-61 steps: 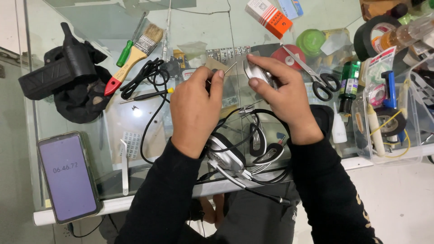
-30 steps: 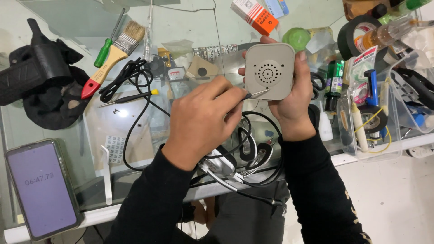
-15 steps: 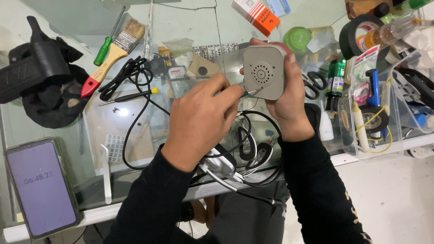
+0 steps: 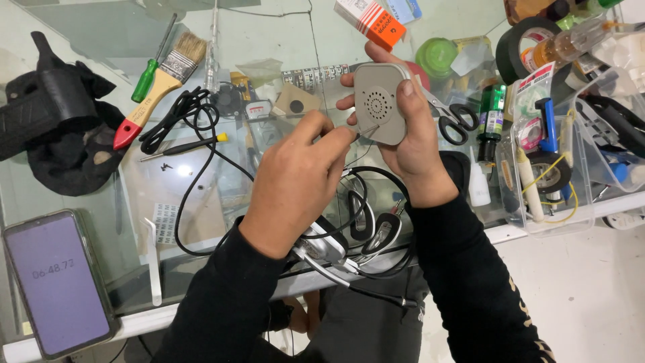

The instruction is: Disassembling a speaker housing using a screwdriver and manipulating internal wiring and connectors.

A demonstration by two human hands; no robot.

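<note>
My right hand (image 4: 416, 144) clamps its fingers around the grey speaker box (image 4: 379, 104), holding it upright above the headset (image 4: 356, 232) on the glass surface (image 4: 87, 181). My left hand (image 4: 295, 181) pinches a thin tool (image 4: 365, 130) together at its fingertips, the tip touching the box's lower front. I judge the tip could slip off and jab my right palm, or the box could drop onto the headset if my grip loosens.
</note>
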